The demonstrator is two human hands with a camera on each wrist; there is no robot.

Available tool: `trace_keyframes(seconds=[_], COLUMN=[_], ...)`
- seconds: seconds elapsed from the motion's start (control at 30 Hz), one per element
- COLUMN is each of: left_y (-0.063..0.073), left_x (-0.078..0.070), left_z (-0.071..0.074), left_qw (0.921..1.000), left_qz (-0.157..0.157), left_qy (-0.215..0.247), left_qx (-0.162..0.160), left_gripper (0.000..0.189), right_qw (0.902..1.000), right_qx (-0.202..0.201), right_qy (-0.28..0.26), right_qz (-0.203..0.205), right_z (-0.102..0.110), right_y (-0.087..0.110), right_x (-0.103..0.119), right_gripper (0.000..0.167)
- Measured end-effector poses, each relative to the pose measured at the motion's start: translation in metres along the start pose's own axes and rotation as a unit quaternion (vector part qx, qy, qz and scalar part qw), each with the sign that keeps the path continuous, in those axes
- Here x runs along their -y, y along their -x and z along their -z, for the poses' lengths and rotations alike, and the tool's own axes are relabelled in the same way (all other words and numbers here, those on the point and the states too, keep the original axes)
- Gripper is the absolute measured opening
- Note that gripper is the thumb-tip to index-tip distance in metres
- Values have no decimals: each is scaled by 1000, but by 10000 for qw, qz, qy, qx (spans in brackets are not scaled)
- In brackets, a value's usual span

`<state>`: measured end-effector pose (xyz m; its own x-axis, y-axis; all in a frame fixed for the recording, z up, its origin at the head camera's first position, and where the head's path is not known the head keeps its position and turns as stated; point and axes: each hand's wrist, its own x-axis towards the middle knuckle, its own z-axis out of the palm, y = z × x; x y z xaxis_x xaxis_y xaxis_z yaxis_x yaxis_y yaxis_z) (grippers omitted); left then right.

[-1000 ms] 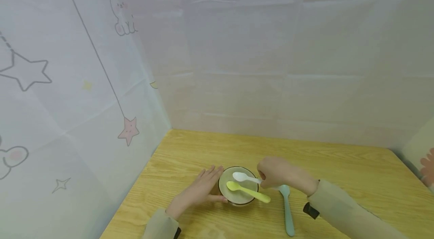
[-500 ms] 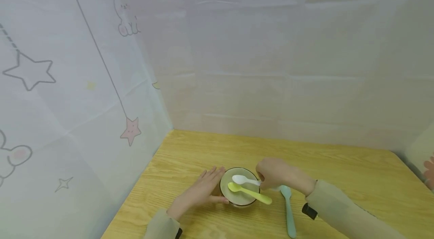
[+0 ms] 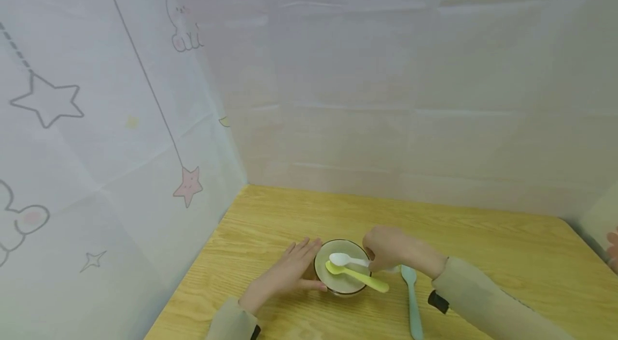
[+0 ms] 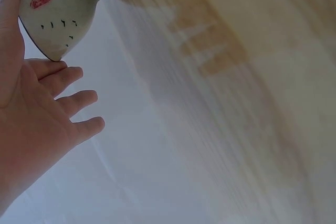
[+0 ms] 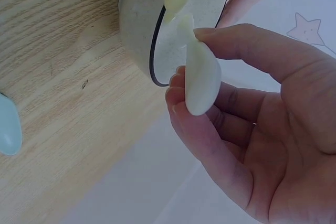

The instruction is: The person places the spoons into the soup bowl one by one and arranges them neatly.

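A cream bowl (image 3: 344,286) with a dark rim stands on the table, its painted outside showing in the left wrist view. My left hand (image 3: 289,269) lies along its left side, fingers straight and spread, thumb and index finger touching it. Between thumb and fingers my right hand (image 3: 393,249) pinches the handle of a white spoon (image 3: 357,261), whose head is over the bowl's inside. A yellow spoon (image 3: 364,279) rests across the bowl, its handle sticking out over the right rim. In the right wrist view the white spoon's handle end (image 5: 203,80) sits between the fingertips.
A light blue spoon (image 3: 413,305) lies on the wooden table (image 3: 270,211), right of the bowl and near my right wrist. Pale sheets (image 3: 338,88) printed with stars and a rabbit rise behind and left of the table.
The white spoon's head has shifted slightly toward me within the bowl, closer to the yellow spoon. My right hand has edged left with it. My left hand keeps its place at the bowl.
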<state>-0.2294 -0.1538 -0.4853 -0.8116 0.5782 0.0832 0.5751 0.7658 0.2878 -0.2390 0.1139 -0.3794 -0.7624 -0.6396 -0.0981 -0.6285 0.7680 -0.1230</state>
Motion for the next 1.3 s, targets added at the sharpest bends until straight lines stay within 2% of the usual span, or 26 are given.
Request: trace_keyframes(seconds=[0.33, 0.83, 1.3], left_y=[0, 0, 1], left_x=[1, 0, 2], left_z=[-4, -2, -3], left_qw=[10000, 9997, 9996], left_qz=[-43, -143, -157], left_qy=[-63, -57, -105], left_qx=[-58, -171, -187], left_gripper=[100, 98, 99], right_qw=[9994, 9997, 9998], right_qx=[176, 83, -3], right_qy=[-78, -199, 169], right_qz=[-296, -80, -73], right_z=[-3, -7, -14], right_y=[-2, -5, -9], right_x=[3, 0, -3], right_gripper=[28, 28, 34])
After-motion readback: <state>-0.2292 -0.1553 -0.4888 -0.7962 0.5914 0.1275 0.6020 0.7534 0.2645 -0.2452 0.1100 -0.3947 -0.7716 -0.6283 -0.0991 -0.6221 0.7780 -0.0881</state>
